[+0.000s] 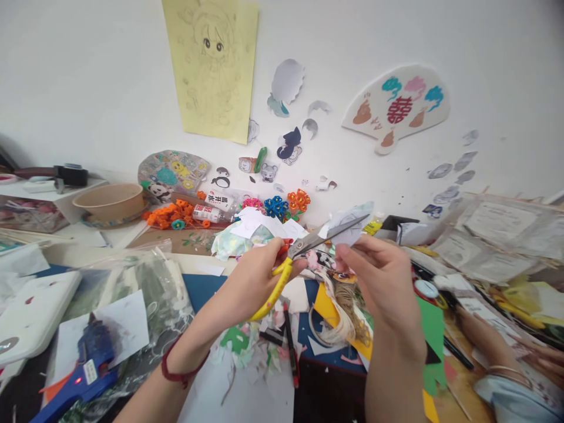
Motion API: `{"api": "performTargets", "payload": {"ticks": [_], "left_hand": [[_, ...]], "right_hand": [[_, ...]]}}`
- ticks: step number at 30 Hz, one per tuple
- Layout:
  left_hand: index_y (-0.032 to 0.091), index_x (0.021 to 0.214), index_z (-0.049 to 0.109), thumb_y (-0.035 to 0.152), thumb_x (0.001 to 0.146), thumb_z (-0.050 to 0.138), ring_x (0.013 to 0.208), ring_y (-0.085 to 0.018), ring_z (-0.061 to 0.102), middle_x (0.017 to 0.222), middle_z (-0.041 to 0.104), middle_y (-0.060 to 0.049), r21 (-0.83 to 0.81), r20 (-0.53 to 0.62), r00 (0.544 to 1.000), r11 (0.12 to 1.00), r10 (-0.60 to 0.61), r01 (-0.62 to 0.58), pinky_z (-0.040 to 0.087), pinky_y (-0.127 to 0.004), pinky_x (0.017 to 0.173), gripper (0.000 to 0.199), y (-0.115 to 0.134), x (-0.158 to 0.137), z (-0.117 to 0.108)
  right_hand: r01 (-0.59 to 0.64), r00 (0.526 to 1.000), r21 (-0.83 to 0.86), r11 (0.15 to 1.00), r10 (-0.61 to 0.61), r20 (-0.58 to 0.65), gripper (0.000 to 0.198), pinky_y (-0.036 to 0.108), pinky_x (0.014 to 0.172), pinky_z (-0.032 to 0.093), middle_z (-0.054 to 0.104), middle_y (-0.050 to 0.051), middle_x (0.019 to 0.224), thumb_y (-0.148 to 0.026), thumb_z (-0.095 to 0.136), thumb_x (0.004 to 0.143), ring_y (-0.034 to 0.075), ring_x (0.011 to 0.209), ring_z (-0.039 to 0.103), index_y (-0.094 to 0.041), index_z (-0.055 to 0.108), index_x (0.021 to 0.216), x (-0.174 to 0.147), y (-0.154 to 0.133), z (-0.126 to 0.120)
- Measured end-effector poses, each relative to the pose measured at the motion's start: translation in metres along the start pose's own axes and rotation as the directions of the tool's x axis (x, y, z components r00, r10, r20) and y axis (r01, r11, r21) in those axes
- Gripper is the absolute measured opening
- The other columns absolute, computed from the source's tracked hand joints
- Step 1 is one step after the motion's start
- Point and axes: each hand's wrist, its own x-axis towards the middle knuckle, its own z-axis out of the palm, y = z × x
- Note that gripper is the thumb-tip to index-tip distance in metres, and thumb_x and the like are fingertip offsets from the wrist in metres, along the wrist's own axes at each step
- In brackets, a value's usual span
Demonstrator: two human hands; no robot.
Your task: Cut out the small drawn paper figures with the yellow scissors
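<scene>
Fingers wrapped round the yellow handles, my left hand [259,276] holds a pair of scissors [304,244] pointing up to the right. The blades lie across a small piece of paper [350,226] with drawn lines. My right hand [383,276] pinches that paper between thumb and fingers, close beside the blades. Below both hands, paper scraps [253,346] lie heaped on a white sheet. Under the right hand are a coil of twine [343,299] and a yellow card [328,308], both partly hidden.
A blue glue gun [94,358] with a lit red light lies at the left. Another person's hands [489,341] rest at the right edge. Pipe-cleaner flowers [176,214], bottles [211,212] and a round bowl [110,200] stand along the wall.
</scene>
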Motion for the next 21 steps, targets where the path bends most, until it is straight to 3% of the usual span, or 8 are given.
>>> {"api": "performTargets", "payload": {"ticks": [5, 21], "left_hand": [[0.024, 0.077, 0.029, 0.058, 0.097, 0.04, 0.062, -0.014, 0.036, 0.069, 0.043, 0.005, 0.057, -0.033, 0.999, 0.998, -0.011, 0.013, 0.027, -0.03, 0.059, 0.041, -0.0018, -0.0004, 0.0083], [0.024, 0.079, 0.03, 0.064, 0.096, 0.04, 0.061, -0.014, 0.037, 0.068, 0.043, 0.005, 0.005, -0.012, 0.999, 0.999, -0.043, 0.043, 0.027, -0.031, 0.059, 0.045, 0.0017, -0.0011, 0.0116]], "right_hand": [[0.038, 0.999, 0.005, 0.999, -0.038, 0.003, 0.021, 0.022, 0.055, 0.047, 0.062, -0.002, 0.058, -0.029, 0.079, 0.081, 0.01, 0.055, 0.058, -0.021, 0.069, 0.064, -0.0001, 0.001, 0.0017], [0.032, 0.999, 0.078, 0.996, -0.029, -0.04, 0.017, 0.023, 0.055, 0.045, 0.062, -0.002, 0.058, -0.025, 0.08, 0.079, 0.011, 0.056, 0.056, -0.021, 0.07, 0.066, -0.0013, -0.0028, 0.0005]]}}
